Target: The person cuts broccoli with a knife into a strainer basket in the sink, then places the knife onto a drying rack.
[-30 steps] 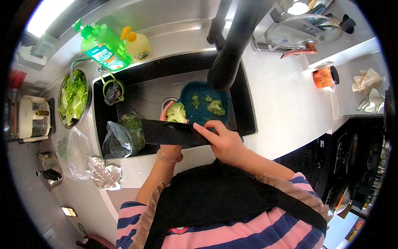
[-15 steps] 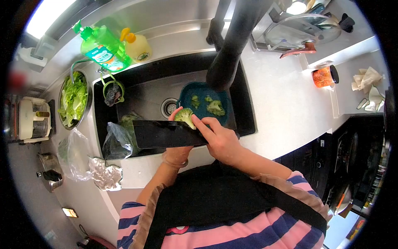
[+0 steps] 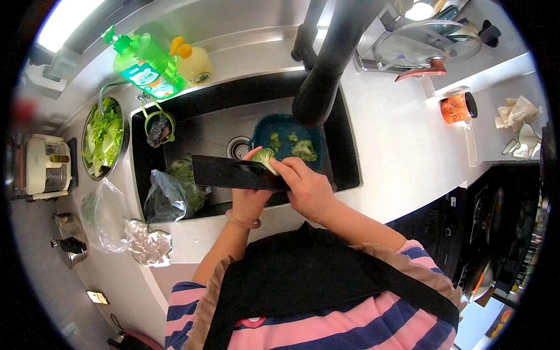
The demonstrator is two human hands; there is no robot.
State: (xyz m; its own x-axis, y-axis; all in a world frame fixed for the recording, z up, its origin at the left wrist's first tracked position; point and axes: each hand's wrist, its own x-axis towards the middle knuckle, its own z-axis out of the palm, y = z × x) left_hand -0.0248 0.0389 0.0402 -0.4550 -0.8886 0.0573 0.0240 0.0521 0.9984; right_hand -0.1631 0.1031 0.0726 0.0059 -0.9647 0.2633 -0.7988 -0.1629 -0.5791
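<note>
A dark, broad-bladed kitchen knife [image 3: 230, 173] lies across in front of me over the sink's near edge. My right hand [image 3: 310, 189] is wrapped round its handle end, which the fingers hide, and its fingertips touch the stem of a broccoli floret [image 3: 263, 156]. Behind the blade is my left hand [image 3: 249, 203], closed on the floret; the blade covers most of its fingers, with one fingertip showing beside the floret's crown. Just beyond, a teal basin [image 3: 318, 137] in the sink holds several broccoli pieces [image 3: 303, 150].
The black sink [image 3: 195, 119] has a plastic bag [image 3: 163, 195] with greens and a small green strainer [image 3: 169, 138]. A faucet [image 3: 318, 96] overhangs it. Left stands a bowl of lettuce [image 3: 105, 140]; behind are a green soap bottle [image 3: 146, 67] and a yellow-capped bottle [image 3: 195, 64].
The knife, both hands and the floret have shifted slightly away from my body, and the blade now slants more, its left end raised in the view. The grip looks the same.
</note>
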